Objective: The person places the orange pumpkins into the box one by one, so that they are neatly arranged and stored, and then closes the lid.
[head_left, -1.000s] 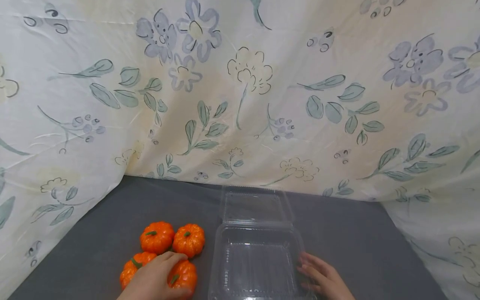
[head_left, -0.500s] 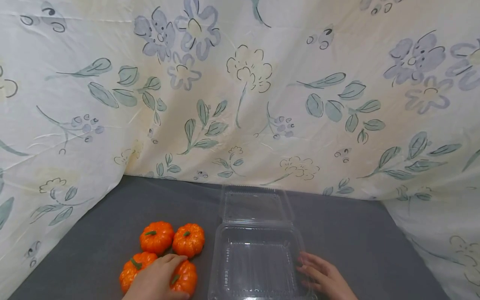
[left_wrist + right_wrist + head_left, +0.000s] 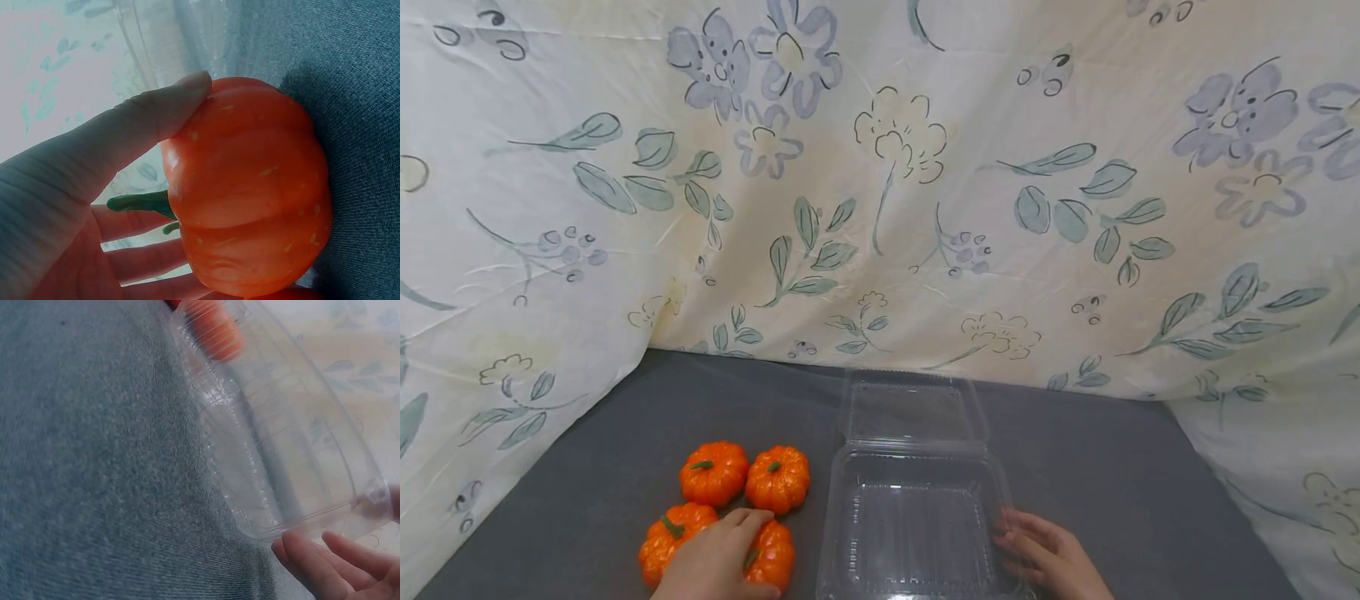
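My left hand [image 3: 712,557] grips a small orange pumpkin [image 3: 774,557] with a green stem, at the right front of a group of several. In the left wrist view the thumb lies on one side of this pumpkin [image 3: 253,194] and the fingers reach round the other, with its base close to the cloth. To the right lies a clear plastic clamshell container [image 3: 917,533], its lid [image 3: 910,412] folded back. My right hand [image 3: 1052,557] holds the container's right edge. In the right wrist view, fingertips [image 3: 292,545] meet the outer wall and the thumb shows at the rim corner.
Two pumpkins, the back left one [image 3: 713,477] and the back right one [image 3: 778,481], sit behind the left hand. Another pumpkin [image 3: 664,546] sits to its left, partly covered. Dark grey cloth [image 3: 1097,467] covers the table. A floral curtain [image 3: 880,183] hangs behind and along both sides.
My left hand has shifted slightly to the right over the same pumpkin, covering a bit more of it. The right hand stays at the container's edge, and the container has not moved.
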The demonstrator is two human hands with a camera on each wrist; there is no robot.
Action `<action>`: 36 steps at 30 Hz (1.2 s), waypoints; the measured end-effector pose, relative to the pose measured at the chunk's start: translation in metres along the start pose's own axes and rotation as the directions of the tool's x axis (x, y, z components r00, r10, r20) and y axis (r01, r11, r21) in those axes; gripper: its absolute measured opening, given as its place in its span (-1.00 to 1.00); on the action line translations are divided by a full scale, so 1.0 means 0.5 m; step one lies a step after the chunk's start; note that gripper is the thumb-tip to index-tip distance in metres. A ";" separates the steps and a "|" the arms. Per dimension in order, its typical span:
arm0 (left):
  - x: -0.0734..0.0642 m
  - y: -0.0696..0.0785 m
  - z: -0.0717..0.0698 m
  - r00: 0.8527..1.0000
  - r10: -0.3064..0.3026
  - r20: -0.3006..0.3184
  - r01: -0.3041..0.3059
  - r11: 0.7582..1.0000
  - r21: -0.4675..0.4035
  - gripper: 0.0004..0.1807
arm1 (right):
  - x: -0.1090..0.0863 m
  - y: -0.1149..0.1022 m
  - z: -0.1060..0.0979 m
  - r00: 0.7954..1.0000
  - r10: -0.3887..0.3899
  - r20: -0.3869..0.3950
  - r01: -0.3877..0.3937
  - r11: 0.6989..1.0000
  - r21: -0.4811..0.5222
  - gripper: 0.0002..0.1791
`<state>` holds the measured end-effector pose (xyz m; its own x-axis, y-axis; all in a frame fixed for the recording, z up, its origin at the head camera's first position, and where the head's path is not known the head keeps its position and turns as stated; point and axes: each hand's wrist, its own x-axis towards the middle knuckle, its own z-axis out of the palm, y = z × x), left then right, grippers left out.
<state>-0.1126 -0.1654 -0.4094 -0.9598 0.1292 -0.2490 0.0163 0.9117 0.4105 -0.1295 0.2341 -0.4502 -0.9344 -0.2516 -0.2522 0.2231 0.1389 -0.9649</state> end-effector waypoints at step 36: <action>0.001 0.022 -0.027 0.997 0.071 0.020 -0.070 0.995 -0.071 -0.30 | 0.005 -0.014 -0.021 0.994 0.083 0.074 -0.083 0.997 -0.011 -0.31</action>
<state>-0.1166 -0.1606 -0.3929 -0.9503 0.2019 -0.2370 0.0633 0.8705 0.4881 -0.1364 0.2427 -0.4432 -0.8895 -0.3091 -0.3364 0.2964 0.1699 -0.9398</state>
